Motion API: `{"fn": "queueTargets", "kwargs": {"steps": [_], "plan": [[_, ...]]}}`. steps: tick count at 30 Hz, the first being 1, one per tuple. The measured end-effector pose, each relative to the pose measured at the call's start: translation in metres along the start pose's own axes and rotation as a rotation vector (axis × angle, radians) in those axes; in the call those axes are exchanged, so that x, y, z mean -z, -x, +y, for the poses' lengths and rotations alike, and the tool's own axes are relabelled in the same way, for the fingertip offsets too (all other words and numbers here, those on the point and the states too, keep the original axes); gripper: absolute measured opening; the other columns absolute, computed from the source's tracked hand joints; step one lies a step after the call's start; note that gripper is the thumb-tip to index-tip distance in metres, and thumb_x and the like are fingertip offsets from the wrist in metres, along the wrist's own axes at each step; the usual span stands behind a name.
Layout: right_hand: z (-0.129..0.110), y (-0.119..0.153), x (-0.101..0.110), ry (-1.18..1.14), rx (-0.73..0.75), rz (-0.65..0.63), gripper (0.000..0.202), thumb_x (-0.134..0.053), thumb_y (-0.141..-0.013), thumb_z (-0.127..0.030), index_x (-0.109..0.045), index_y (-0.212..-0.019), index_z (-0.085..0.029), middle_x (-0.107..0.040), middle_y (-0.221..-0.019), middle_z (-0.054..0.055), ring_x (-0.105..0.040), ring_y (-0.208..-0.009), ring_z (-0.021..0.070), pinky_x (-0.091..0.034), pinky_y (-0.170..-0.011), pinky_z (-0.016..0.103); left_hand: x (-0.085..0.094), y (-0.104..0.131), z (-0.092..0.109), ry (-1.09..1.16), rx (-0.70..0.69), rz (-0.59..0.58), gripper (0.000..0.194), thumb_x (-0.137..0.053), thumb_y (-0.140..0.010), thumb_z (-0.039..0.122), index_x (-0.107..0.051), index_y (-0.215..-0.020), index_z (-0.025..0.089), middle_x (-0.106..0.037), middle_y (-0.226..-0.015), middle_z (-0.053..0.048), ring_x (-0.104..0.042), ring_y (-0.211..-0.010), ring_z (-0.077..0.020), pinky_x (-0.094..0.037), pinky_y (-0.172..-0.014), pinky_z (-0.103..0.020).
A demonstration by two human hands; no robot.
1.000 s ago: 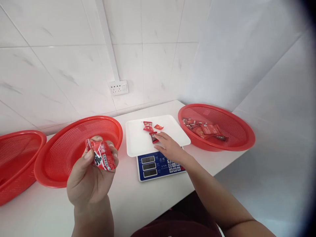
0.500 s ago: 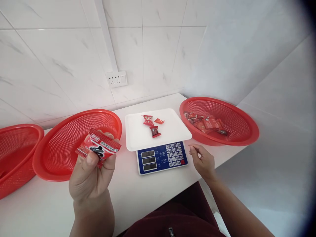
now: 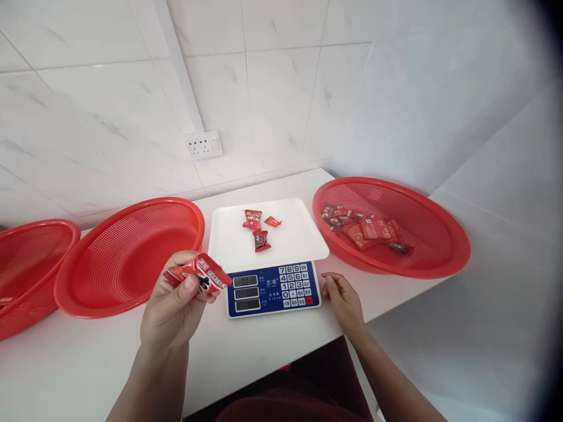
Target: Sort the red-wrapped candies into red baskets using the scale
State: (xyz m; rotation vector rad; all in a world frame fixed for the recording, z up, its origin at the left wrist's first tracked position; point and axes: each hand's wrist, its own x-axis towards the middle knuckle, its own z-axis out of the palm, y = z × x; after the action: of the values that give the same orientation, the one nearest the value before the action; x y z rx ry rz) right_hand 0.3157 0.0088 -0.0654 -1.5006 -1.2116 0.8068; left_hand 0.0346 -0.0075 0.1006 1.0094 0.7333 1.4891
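My left hand (image 3: pixel 176 302) is closed around a red snack packet (image 3: pixel 206 275) with white and black printing, held in front of the scale's left edge. My right hand (image 3: pixel 345 305) rests beside the scale's keypad, fingers curled in, with nothing visible in them. Between my hands stands a digital scale (image 3: pixel 272 293) with a blue panel and a white tray (image 3: pixel 294 243). On that tray lie a red printed packet (image 3: pixel 252 220), a small orange-red packet (image 3: pixel 272 221) and a dark red wrapped piece (image 3: pixel 261 241).
At right, a red mesh basket (image 3: pixel 448 246) holds several red packets (image 3: pixel 373 230). Left of the scale stands another red basket (image 3: pixel 65 293), with a third red basket (image 3: pixel 65 225) at the far left. A wall socket (image 3: pixel 204 145) sits behind the white table (image 3: pixel 220 375).
My left hand has moved right and slightly down with the packet, which is now tilted differently. My right hand stays by the scale, its fingers tucked lower. The view has shifted slightly.
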Motion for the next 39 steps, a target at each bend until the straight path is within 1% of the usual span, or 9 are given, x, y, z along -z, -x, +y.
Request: {"fn": "queueTargets", "kwargs": {"steps": [5, 11, 14, 17, 21, 25, 33, 36, 39], "plan": [[0.003, 0.002, 0.007, -0.139, 0.023, -0.026, 0.033, -0.046, -0.086, -0.048, -0.058, -0.091, -0.018, -0.051, -0.056, -0.002, -0.051, -0.055, 0.0152, -0.045, -0.056, 0.028, -0.02, 0.01, -0.026, -0.121, 0.139, -0.002, 0.02, -0.073, -0.067, 0.03, -0.066, -0.082, 0.019, -0.064, -0.065, -0.002, -0.056, -0.053, -0.0104, -0.045, -0.048, -0.02], [0.015, 0.014, 0.015, -0.32, 0.169, -0.067, 0.023, -0.044, -0.09, -0.036, -0.057, -0.081, -0.02, -0.048, -0.056, -0.002, -0.049, -0.054, 0.0141, -0.043, -0.053, 0.027, -0.063, 0.035, -0.081, -0.414, 0.523, -0.024, 0.028, -0.073, -0.068, 0.028, -0.054, -0.087, 0.02, -0.061, -0.075, 0.001, -0.055, -0.066, -0.011, -0.041, -0.06, -0.023], [0.013, 0.017, 0.02, -0.299, 0.34, -0.232, 0.026, -0.04, -0.091, -0.035, -0.058, -0.081, -0.02, -0.05, -0.058, -0.001, -0.05, -0.053, 0.0143, -0.043, -0.051, 0.027, -0.081, 0.046, -0.105, -0.588, 0.524, -0.099, 0.021, -0.069, -0.071, 0.026, -0.057, -0.086, 0.019, -0.06, -0.078, 0.0, -0.053, -0.072, -0.0128, -0.041, -0.067, -0.026], [0.005, 0.015, 0.024, -0.244, 0.479, -0.423, 0.032, -0.036, -0.091, -0.041, -0.058, -0.084, -0.02, -0.052, -0.062, 0.001, -0.051, -0.054, 0.0152, -0.043, -0.05, 0.028, -0.09, 0.052, -0.118, -0.731, 0.396, -0.158, 0.016, -0.065, -0.073, 0.022, -0.063, -0.088, 0.02, -0.059, -0.087, -0.002, -0.054, -0.079, -0.0149, -0.042, -0.072, -0.028], [-0.005, 0.015, 0.028, -0.189, 0.574, -0.56, 0.044, -0.029, -0.09, -0.053, -0.056, -0.084, -0.019, -0.054, -0.065, 0.002, -0.053, -0.057, 0.0163, -0.044, -0.052, 0.029, -0.087, 0.056, -0.123, -0.8, 0.294, -0.19, 0.015, -0.061, -0.077, 0.024, -0.064, -0.091, 0.023, -0.057, -0.091, -0.003, -0.054, -0.082, -0.0154, -0.043, -0.072, -0.027], [-0.014, 0.027, 0.028, -0.115, 0.613, -0.558, 0.047, -0.028, -0.089, -0.058, -0.054, -0.079, -0.02, -0.053, -0.063, 0.002, -0.052, -0.056, 0.0156, -0.042, -0.052, 0.027, -0.079, 0.059, -0.118, -0.863, 0.299, -0.236, 0.016, -0.064, -0.076, 0.029, -0.065, -0.089, 0.022, -0.058, -0.087, -0.002, -0.053, -0.078, -0.0148, -0.042, -0.071, -0.027], [-0.03, 0.063, 0.018, 0.13, 0.637, -0.392, 0.042, -0.031, -0.094, -0.036, -0.045, -0.058, -0.021, -0.047, -0.05, -0.002, -0.042, -0.046, 0.0116, -0.031, -0.044, 0.024, -0.06, 0.066, -0.112, -0.852, 0.292, -0.374, 0.026, -0.057, -0.08, 0.039, -0.06, -0.097, 0.019, -0.064, -0.092, -0.004, -0.055, -0.083, -0.0168, -0.043, -0.076, -0.029], [-0.037, 0.07, 0.021, 0.181, 0.613, -0.382, 0.042, -0.032, -0.094, -0.035, -0.044, -0.057, -0.021, -0.046, -0.05, -0.002, -0.041, -0.045, 0.011, -0.03, -0.044, 0.024, -0.052, 0.071, -0.11, -0.913, 0.317, -0.398, 0.032, -0.049, -0.083, 0.046, -0.06, -0.08, 0.016, -0.06, -0.073, -0.002, -0.049, -0.065, -0.0138, -0.039, -0.06, -0.025], [-0.048, 0.074, 0.021, 0.144, 0.554, -0.432, 0.043, -0.033, -0.093, -0.038, -0.045, -0.056, -0.02, -0.048, -0.05, -0.002, -0.042, -0.046, 0.0113, -0.032, -0.045, 0.023, -0.045, 0.076, -0.107, -0.908, 0.299, -0.43, 0.039, -0.04, -0.087, 0.047, -0.059, -0.072, 0.016, -0.058, -0.068, -0.002, -0.047, -0.063, -0.0129, -0.036, -0.059, -0.024]]}}
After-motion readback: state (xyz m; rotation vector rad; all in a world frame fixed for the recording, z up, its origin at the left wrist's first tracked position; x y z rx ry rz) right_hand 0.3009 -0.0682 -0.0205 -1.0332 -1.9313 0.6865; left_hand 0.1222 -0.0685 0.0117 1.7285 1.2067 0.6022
